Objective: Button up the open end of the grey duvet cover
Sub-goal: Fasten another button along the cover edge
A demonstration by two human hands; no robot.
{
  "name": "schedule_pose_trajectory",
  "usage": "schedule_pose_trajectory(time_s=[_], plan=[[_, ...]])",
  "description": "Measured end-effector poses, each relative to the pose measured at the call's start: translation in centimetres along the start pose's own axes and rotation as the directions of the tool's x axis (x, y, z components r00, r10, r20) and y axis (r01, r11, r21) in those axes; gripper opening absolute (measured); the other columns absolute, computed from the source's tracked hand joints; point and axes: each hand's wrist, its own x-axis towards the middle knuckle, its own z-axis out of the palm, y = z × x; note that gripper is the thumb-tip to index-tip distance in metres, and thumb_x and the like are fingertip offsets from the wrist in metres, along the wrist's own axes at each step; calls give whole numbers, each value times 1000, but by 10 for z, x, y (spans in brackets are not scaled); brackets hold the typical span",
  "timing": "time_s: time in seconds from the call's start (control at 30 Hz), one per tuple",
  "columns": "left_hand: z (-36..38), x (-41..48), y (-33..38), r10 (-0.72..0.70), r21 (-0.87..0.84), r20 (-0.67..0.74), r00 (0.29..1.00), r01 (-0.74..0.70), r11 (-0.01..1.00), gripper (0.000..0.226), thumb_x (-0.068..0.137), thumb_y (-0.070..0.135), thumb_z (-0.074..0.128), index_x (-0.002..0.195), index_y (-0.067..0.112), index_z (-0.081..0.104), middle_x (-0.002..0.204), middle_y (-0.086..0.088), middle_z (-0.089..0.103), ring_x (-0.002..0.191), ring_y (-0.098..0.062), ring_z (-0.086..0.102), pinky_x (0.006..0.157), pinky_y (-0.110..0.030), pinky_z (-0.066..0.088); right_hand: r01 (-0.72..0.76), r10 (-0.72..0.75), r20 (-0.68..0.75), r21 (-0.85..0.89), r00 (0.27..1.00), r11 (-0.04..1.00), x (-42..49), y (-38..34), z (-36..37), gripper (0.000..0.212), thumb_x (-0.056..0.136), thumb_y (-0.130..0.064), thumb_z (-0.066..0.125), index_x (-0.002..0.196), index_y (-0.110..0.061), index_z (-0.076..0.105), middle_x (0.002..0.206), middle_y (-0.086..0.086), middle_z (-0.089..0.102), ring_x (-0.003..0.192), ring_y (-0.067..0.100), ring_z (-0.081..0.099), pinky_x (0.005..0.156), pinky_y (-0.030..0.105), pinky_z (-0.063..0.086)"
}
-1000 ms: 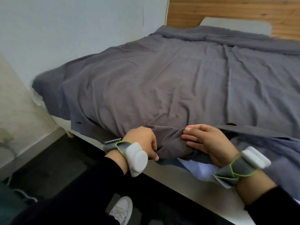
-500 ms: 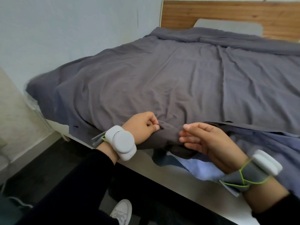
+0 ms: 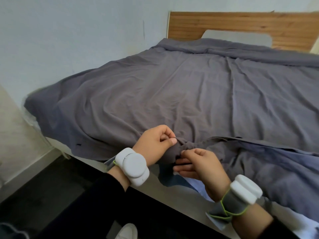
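Pale blue-white wall bounds the bed on its far side, with a wooden headboard at the top of the view and dark flooring below the near edge. Grey duvet cover lies spread across the whole bed, creased, its near hem hanging over the pale bed frame edge. A small dark slit, apparently a buttonhole, shows in the hem toward the left corner.

Left hand is curled closed on a bunched fold of the cover's hem, thumb pressed over the fabric against the forefinger. Right hand sits just beside it, touching the same bunched fold; thumb and forefinger are pinched together on the cloth while the remaining fingers are loosely curled underneath. Whether a button is held between the fingers cannot be determined; the fabric hides it.

To the right of the hands the cover's open end gapes, two grey layers apart, and a light blue-white inner duvet shows beneath the lower edge. Both wrists carry white rounded devices on grey straps with yellow-green trim: left wrist device, right wrist device. Black sleeves cover both forearms. A white shoe is visible on the floor at the bottom edge.
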Motion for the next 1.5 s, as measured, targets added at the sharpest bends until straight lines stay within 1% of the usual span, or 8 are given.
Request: schedule_pose_trajectory(time_s=[0.3,0.6,0.83,0.97,1.1,1.23,1.33,1.5], plan=[[-4,-4,0,7,-72,68,998,-2,997,18,80,19,68,67,29,61,45,15,59,47,8,48,55,-6,35,-16,17,-59,17,998,1000,-2,2,2,50,82,-48,63,92,0,65,74,17,76,63,27,74,53,27,58],[-5,-2,1,-84,-218,14,996,85,972,9,82,14,67,74,17,64,59,-4,60,40,2,41,46,-10,33,13,-10,-24,116,1000,993,-3,6,3,15,92,-14,53,87,-1,60,82,16,73,66,21,73,66,29,59],[-3,-3,1,-28,-211,73,997,43,976,13,81,13,67,70,19,63,44,11,56,42,4,45,51,-8,35,-10,14,-19,181,1000,983,-4,5,4,25,92,-24,57,97,0,59,83,20,72,66,25,73,66,31,59],[-3,-2,-1,-63,-216,-17,998,58,975,13,82,13,66,71,18,62,55,4,57,44,3,45,51,-9,34,-14,18,-16,239,1000,971,-5,3,4,10,94,-11,51,87,-5,50,82,19,70,66,22,72,60,27,58],[-6,1,-1,-46,-257,-188,981,-4,966,17,81,11,66,70,22,60,65,9,61,59,4,53,64,-7,41,52,-53,-2,233,999,971,-9,7,5,21,90,-2,55,73,-10,45,81,19,62,60,14,72,59,22,57],[-6,2,-1,-95,-353,-207,974,16,935,18,86,17,61,72,25,56,50,14,54,49,4,46,54,-6,37,153,-158,8,193,987,969,-12,7,4,15,85,-2,62,74,-9,54,89,23,64,91,29,71,80,34,59],[-5,2,-2,-119,-256,-170,978,73,964,16,90,25,53,75,28,50,38,14,44,37,0,38,42,-7,31,159,-164,-2,248,987,956,-11,6,2,13,83,2,60,77,-8,54,91,22,58,98,38,65,93,44,53],[-3,2,-3,-119,-149,-141,983,98,984,13,92,26,49,79,28,48,36,15,45,38,1,39,50,-18,31,112,-135,41,362,990,926,-7,5,5,3,88,-12,60,88,-9,59,98,15,74,87,26,72,74,34,59]])
